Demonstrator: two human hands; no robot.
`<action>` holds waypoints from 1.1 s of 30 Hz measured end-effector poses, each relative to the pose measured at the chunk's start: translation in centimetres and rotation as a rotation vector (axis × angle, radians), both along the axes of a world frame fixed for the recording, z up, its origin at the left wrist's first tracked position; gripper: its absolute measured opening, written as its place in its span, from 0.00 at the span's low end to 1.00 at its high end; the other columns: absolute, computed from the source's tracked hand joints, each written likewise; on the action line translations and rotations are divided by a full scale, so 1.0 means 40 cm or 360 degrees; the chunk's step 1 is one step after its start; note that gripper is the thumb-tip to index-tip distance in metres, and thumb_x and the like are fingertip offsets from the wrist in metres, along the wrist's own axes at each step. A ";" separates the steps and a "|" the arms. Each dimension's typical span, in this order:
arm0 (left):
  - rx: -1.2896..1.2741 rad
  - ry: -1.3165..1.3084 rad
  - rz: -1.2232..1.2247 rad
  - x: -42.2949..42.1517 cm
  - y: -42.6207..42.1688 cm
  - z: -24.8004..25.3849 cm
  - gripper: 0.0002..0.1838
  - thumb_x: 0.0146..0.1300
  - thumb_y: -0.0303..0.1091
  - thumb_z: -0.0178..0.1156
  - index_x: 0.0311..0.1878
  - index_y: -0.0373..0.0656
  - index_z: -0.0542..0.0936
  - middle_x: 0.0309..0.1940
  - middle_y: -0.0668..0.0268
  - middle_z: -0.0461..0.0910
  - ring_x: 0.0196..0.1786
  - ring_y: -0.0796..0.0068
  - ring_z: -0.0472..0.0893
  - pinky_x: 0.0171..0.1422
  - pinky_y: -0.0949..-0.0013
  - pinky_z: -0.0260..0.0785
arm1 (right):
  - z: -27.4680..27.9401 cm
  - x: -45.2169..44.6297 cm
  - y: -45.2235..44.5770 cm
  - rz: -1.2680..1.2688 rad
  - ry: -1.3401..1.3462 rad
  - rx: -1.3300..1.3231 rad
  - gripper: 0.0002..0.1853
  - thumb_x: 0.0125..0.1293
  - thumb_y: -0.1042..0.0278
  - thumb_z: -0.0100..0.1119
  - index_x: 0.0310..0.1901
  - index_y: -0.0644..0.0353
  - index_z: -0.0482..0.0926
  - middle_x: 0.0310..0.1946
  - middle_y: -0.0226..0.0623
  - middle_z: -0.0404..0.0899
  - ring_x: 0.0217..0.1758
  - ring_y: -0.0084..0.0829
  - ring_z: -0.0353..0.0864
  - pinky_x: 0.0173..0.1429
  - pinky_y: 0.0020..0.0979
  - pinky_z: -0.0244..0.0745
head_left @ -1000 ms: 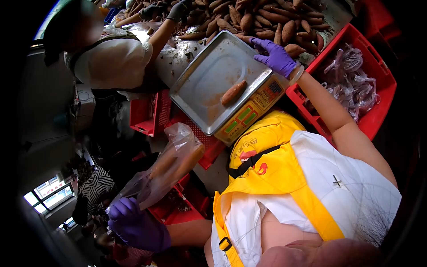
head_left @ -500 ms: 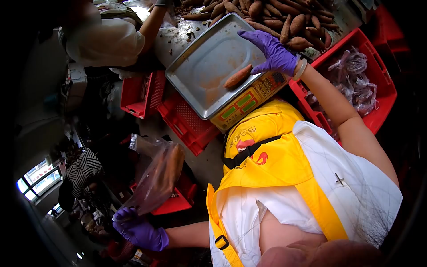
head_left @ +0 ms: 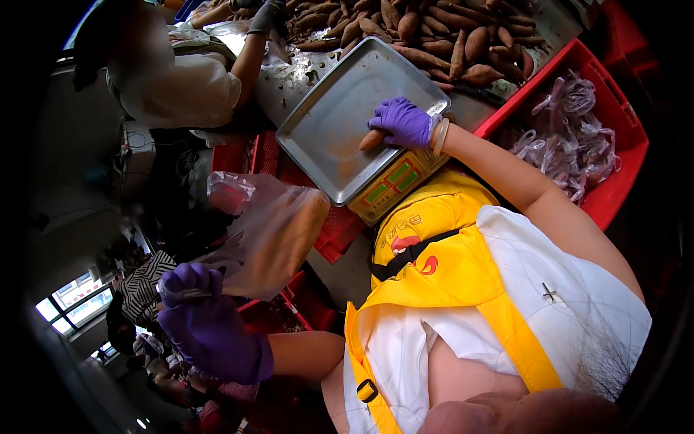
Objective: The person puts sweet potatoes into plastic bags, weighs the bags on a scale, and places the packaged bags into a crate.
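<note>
My left hand (head_left: 210, 325), in a purple glove, is closed on a clear plastic bag (head_left: 246, 249). Inside the bag are long brownish sweet potatoes (head_left: 293, 231), blurred through the plastic. My right hand (head_left: 405, 123), also gloved in purple, has its fingers wrapped round a single sweet potato (head_left: 371, 139). That one is over the metal pan (head_left: 318, 108) of a weighing scale, near its front edge; whether it still touches the pan I cannot tell. The scale's yellow front (head_left: 390, 189) shows green display windows, with digits too small to read.
A heap of sweet potatoes (head_left: 434, 36) covers the table behind the scale. At right stands a red crate (head_left: 622, 108) holding several tied plastic bags (head_left: 571, 137). More red crates (head_left: 340, 231) sit below the scale at left. A gloved co-worker (head_left: 181, 87) is at the upper left.
My right hand has gone from spread fingers at the pan's edge to closed round the sweet potato. My left hand has lifted the bag upward, closer to the scale.
</note>
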State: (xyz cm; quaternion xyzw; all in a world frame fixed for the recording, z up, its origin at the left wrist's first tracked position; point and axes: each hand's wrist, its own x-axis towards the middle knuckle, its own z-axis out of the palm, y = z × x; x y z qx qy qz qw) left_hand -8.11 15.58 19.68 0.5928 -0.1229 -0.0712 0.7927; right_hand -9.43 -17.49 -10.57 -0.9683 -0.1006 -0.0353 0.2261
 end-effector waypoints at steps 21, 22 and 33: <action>0.0291 0.0391 -0.0533 -0.009 -0.225 -0.444 0.11 0.70 0.35 0.57 0.49 0.40 0.81 0.43 0.67 0.83 0.47 0.78 0.80 0.56 0.73 0.69 | 0.571 -0.047 0.069 -0.0236 -0.1426 0.0856 0.26 0.55 0.68 0.71 0.56 0.60 0.76 0.50 0.37 0.80 0.55 0.36 0.77 0.59 0.35 0.71; 0.0220 0.0395 -0.0524 -0.012 -0.221 -0.462 0.13 0.69 0.35 0.58 0.51 0.38 0.80 0.44 0.65 0.83 0.48 0.75 0.80 0.57 0.71 0.70 | 0.598 -0.025 0.117 0.0094 -0.1461 0.0899 0.27 0.52 0.67 0.73 0.55 0.59 0.78 0.51 0.37 0.80 0.52 0.36 0.77 0.58 0.35 0.72; 0.1048 -0.0606 0.0378 -0.002 -0.091 -0.508 0.21 0.62 0.40 0.65 0.54 0.38 0.76 0.51 0.57 0.77 0.56 0.58 0.74 0.64 0.58 0.62 | 0.703 0.327 0.418 0.0511 -0.1676 0.0672 0.44 0.53 0.52 0.71 0.69 0.54 0.62 0.56 0.42 0.73 0.63 0.46 0.70 0.64 0.43 0.66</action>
